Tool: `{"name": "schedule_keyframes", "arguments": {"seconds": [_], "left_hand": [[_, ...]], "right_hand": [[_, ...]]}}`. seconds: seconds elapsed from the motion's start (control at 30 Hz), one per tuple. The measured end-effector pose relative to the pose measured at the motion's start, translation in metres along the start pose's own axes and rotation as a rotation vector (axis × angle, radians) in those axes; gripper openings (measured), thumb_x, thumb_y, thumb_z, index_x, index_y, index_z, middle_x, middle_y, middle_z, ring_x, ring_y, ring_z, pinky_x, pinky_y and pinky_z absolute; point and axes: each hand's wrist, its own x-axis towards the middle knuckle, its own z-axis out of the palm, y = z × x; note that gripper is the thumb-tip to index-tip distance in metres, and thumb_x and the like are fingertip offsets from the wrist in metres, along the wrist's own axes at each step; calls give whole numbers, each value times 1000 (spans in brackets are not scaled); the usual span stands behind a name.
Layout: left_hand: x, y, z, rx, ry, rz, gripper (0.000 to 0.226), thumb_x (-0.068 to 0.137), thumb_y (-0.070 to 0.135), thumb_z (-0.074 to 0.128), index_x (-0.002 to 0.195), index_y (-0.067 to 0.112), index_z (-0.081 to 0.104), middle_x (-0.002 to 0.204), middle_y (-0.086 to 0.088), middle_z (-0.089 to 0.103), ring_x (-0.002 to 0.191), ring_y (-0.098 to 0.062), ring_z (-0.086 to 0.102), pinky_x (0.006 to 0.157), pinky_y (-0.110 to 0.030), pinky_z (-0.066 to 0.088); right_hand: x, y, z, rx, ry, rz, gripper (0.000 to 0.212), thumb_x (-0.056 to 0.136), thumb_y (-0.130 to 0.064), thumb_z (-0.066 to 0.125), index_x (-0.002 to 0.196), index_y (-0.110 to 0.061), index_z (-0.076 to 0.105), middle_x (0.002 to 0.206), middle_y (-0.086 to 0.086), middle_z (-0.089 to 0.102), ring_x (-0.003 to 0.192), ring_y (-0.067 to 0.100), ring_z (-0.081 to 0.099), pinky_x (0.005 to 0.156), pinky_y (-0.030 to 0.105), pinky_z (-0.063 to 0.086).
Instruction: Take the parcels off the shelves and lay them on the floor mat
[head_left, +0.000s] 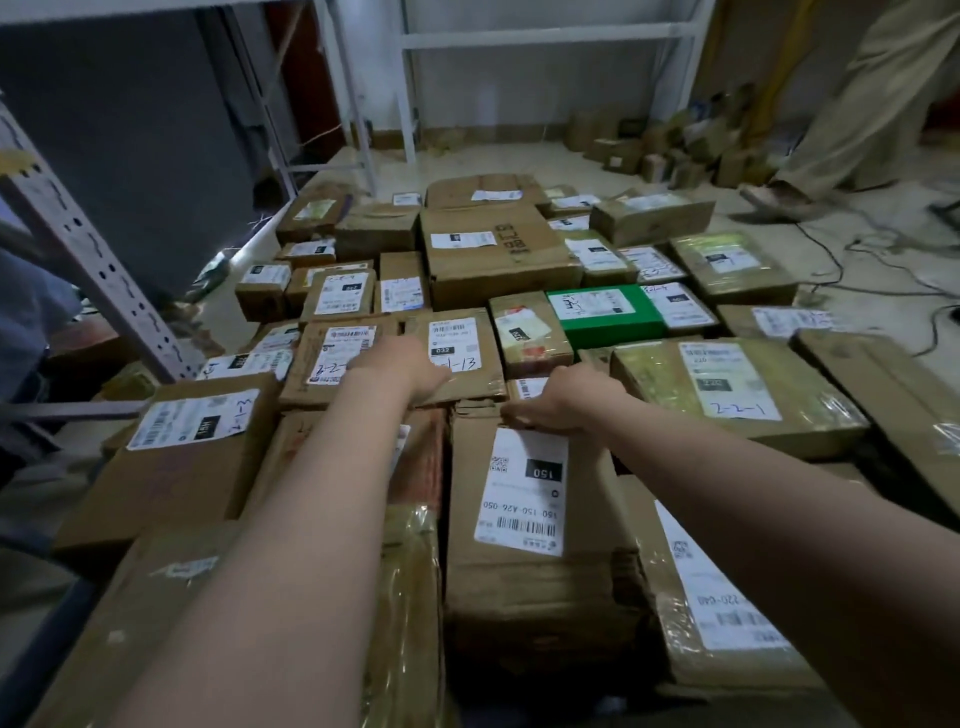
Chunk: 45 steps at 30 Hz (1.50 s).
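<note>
Several brown cardboard parcels with white labels lie packed side by side on the floor. A crumpled parcel labelled 150 (524, 519) lies in front of me. My right hand (566, 402) grips its far top edge, fingers curled over it. My left hand (410, 371) reaches to the near edge of the parcel marked 032 (457, 353), fingers curled down over that edge. A green box (605, 312) sits just beyond. The mat under the parcels is hidden.
White metal shelf frames (545, 36) stand empty at the back, and a perforated shelf post (88, 249) leans at left. A person's legs (852, 104) stand at the far right beside more small boxes (660, 145). Cables (883, 260) trail over the bare floor on the right.
</note>
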Motion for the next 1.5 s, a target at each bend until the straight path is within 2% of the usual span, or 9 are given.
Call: {"name": "schedule_keyframes", "arguments": {"seconds": [0.13, 0.3, 0.4, 0.47, 0.57, 0.67, 0.73, 1.1, 1.5], "left_hand": [[-5, 21, 14, -76, -370, -69, 57, 93, 48, 57, 133, 7, 50, 120, -17, 66, 106, -33, 66, 100, -44, 50], [-4, 23, 21, -101, -378, -96, 56, 90, 48, 65, 128, 10, 49, 118, -15, 65, 97, -29, 69, 87, -42, 56], [-2, 28, 24, -54, -300, -62, 52, 89, 47, 65, 124, 10, 53, 109, -9, 62, 86, -23, 63, 72, -36, 52], [0, 35, 26, -1, -188, -26, 50, 89, 43, 65, 126, 10, 54, 108, -7, 56, 85, -21, 54, 65, -32, 42], [6, 50, 29, -2, -83, 54, 50, 87, 45, 65, 123, 13, 56, 101, -4, 51, 89, -22, 51, 63, -29, 39], [11, 68, 31, -50, -70, 146, 54, 82, 57, 66, 117, 16, 59, 101, -3, 57, 91, -22, 55, 73, -34, 48], [13, 80, 34, -45, -78, 190, 56, 81, 58, 65, 117, 16, 60, 105, -4, 60, 93, -23, 58, 81, -37, 52], [20, 95, 40, 47, 21, 245, 31, 92, 48, 56, 95, 17, 49, 95, -4, 51, 88, -24, 52, 70, -34, 41], [39, 107, 43, 62, 222, 288, 32, 96, 49, 50, 99, 17, 56, 101, -8, 61, 85, -26, 54, 65, -32, 43]], "right_hand": [[4, 0, -2, 35, 67, -22, 87, 73, -83, 57, 124, -12, 62, 114, 8, 59, 99, 29, 59, 70, 33, 45], [8, 8, -7, 86, 74, -79, 65, 78, -69, 66, 117, -17, 63, 103, 5, 58, 86, 22, 54, 67, 32, 48], [8, 26, -14, 194, 142, -65, 44, 82, -58, 68, 95, -16, 61, 98, 6, 65, 77, 19, 60, 58, 29, 48], [9, 42, -20, 167, 250, -16, 44, 80, -56, 68, 97, -16, 60, 108, 9, 64, 94, 25, 59, 67, 32, 48], [3, 73, -22, 95, 229, 172, 86, 68, -62, 77, 134, -16, 47, 146, 15, 41, 137, 40, 32, 101, 57, 38], [-5, 99, -19, 142, 59, 311, 122, 58, -58, 88, 153, -24, 19, 162, 16, 10, 148, 47, 6, 107, 75, 18], [-6, 106, -20, 124, 43, 287, 119, 62, -51, 88, 154, -27, 16, 163, 14, 6, 148, 47, 3, 106, 79, 17], [2, 95, -21, 96, 61, 269, 75, 84, -40, 69, 146, -22, 30, 156, 13, 21, 143, 51, 12, 101, 81, 24], [17, 93, -43, 401, 303, 295, 90, 81, -63, 63, 148, -13, 31, 149, 14, 41, 138, 40, 34, 110, 65, 28]]}}
